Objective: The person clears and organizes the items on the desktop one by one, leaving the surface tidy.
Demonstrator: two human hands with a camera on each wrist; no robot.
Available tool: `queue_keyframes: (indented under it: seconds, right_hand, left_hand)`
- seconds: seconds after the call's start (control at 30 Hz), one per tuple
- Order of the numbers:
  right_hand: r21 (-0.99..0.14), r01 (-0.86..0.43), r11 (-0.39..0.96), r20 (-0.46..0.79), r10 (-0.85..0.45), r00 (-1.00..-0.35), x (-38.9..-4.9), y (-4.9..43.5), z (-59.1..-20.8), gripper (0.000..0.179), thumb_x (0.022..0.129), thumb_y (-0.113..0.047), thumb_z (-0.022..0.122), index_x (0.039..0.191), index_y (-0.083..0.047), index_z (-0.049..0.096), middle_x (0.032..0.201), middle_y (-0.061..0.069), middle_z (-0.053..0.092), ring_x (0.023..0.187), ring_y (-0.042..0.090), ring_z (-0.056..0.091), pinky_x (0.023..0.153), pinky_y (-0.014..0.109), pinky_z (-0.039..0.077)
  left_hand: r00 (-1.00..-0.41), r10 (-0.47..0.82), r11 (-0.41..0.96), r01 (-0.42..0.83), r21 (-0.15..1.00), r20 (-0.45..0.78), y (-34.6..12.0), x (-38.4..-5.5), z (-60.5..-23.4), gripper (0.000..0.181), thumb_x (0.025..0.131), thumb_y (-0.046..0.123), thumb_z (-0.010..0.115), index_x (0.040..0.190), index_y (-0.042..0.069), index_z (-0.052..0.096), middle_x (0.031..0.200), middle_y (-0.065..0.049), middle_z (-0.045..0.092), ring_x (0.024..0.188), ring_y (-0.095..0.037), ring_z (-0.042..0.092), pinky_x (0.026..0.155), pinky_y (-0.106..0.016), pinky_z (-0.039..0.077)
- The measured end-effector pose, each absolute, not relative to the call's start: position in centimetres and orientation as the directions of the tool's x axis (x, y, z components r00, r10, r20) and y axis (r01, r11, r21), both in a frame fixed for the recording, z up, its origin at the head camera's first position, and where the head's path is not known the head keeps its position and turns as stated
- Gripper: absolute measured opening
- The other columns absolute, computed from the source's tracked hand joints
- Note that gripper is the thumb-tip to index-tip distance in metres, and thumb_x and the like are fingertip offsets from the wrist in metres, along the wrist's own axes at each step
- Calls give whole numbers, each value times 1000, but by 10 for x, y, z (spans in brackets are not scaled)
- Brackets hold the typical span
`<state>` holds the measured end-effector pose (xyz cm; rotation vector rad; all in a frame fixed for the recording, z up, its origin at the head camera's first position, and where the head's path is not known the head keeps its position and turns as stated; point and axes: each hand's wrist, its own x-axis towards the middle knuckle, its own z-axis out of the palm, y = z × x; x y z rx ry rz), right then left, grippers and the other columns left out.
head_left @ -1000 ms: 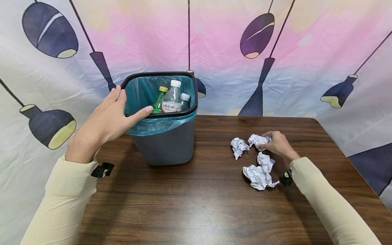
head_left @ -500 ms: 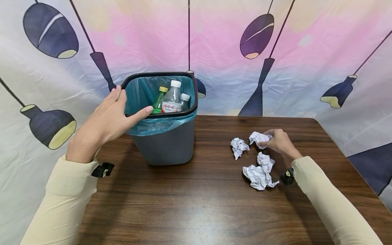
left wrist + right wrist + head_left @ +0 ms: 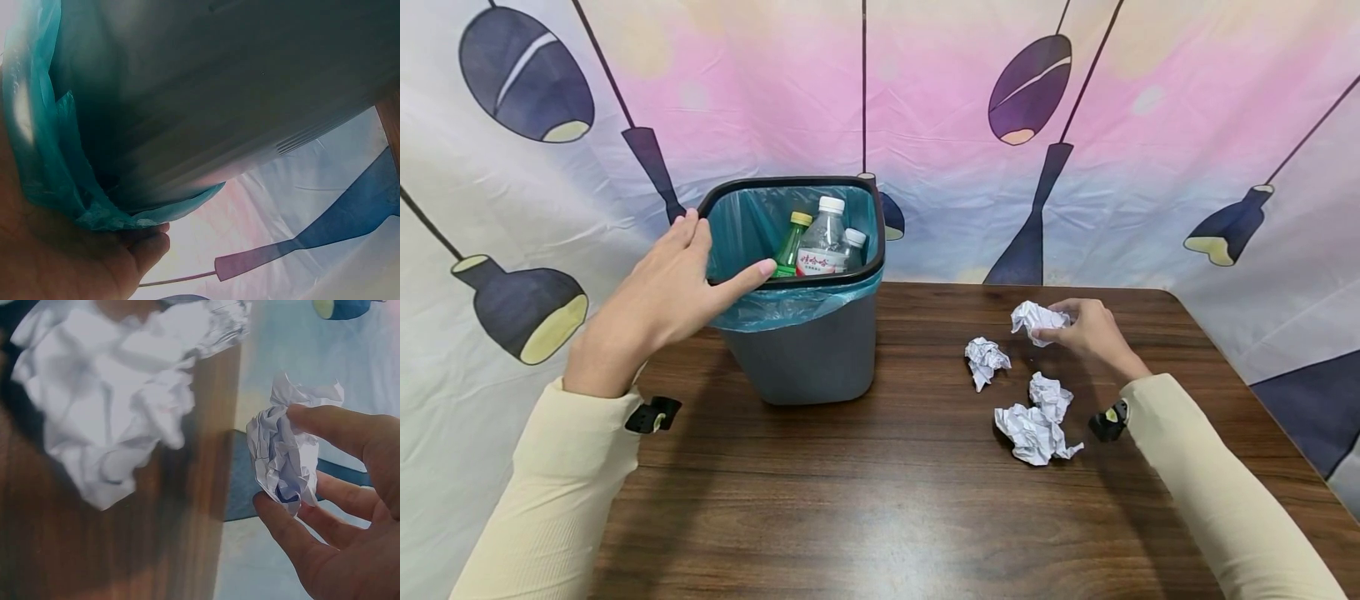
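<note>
In the head view my left hand rests against the near left corner of a grey trash bin, thumb and fingers spread along its black rim. The left wrist view has the palm beside the folded blue bin liner; part of the fingers is hidden. Out to the right, my right hand pinches a crumpled paper ball between thumb and fingers, raised over the table. Close by lie more crumpled white papers: one to the left and a clump nearer me.
Inside the bin stand a green bottle with a yellow cap and clear bottles with white caps. The brown wooden table ends at the back against a lamp-patterned cloth.
My right hand has lifted the paper ball up and away from the other papers, slightly back. The left hand and the bin have stayed in place.
</note>
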<state>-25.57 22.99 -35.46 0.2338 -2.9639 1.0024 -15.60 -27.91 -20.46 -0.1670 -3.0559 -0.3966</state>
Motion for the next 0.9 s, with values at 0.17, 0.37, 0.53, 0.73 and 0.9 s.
queue_keyframes:
  seconds: [0.17,0.37,0.53,0.73,0.9]
  right_hand:
    - [-615,-182,767,111,-144,-983,-256,225,-344,62,87,-31,82,130,9,62,127,31,62,111,44,59,91,56,49]
    - [-640,-191,744,139,-132,-981,-257,218,-328,62,87,-30,82,132,6,62,128,30,63,112,44,61,91,56,50]
    - [-685,-178,707,149,-103,-983,-257,210,-318,63,85,-33,83,132,4,63,128,32,62,117,45,62,94,56,51]
    - [-752,-157,641,148,-68,-987,-255,200,-307,69,84,-40,84,137,-2,62,141,29,54,129,43,55,98,56,50]
    - [-794,-172,583,182,-42,-982,-252,190,-296,67,82,-40,85,135,-6,64,143,22,55,130,36,56,90,41,53]
  left_hand:
    - [-994,96,961,108,256,59,-279,-156,-205,117,92,81,34,157,-9,-1,165,-24,-11,153,-40,-10,122,-60,1]
    - [-993,96,961,109,255,61,-279,-156,-205,117,92,81,34,156,-9,-2,165,-24,-12,153,-39,-11,122,-59,0]
    - [-994,95,961,108,256,63,-279,-156,-204,117,92,81,34,157,-9,-1,165,-25,-11,153,-40,-10,122,-60,1]
    - [-993,97,960,111,257,65,-279,-156,-204,116,92,81,34,157,-9,-1,165,-25,-11,153,-40,-10,122,-60,1]
    - [-993,102,961,115,252,64,-279,-156,-204,117,92,81,34,156,-10,-2,165,-26,-11,153,-41,-9,122,-60,1]
